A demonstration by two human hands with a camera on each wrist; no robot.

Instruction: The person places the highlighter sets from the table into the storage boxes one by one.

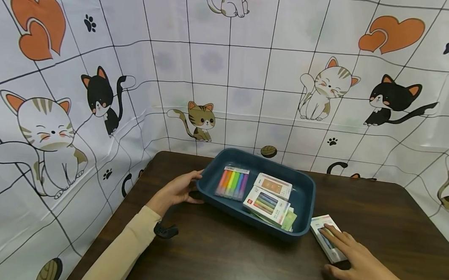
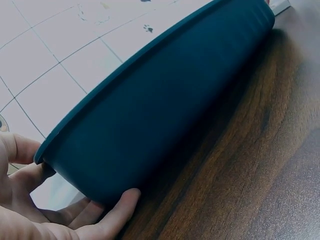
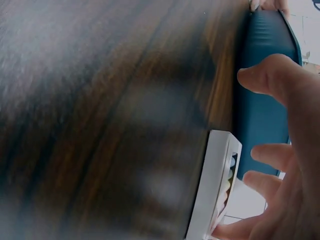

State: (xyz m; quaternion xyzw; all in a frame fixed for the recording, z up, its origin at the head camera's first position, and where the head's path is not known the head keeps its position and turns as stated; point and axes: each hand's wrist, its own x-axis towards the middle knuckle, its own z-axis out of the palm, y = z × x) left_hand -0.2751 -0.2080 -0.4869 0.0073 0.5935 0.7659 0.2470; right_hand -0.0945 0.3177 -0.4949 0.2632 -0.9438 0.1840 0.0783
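A dark blue plastic bin [image 1: 252, 221] sits on the table, its left end gripped by my left hand [image 1: 178, 189]. In the left wrist view the thumb [image 2: 122, 207] lies low on the bin's side and the other fingers go behind its end. Inside are a pack of rainbow-coloured highlighters [image 1: 232, 183], a white box with a coloured-sticks picture [image 1: 267, 205], another white box [image 1: 273, 185] and some green paper [image 1: 289, 221]. My right hand [image 1: 359, 263] is over a white box with a window [image 1: 327, 238] lying right of the bin, a fingertip at its edge in the right wrist view.
The dark brown wooden table [image 1: 210, 257] extends in front of the bin and to its right. A white cloth [image 1: 247, 65] printed with cats, hearts and grid lines hangs behind and to the left. A black band [image 1: 165, 231] is on the left wrist.
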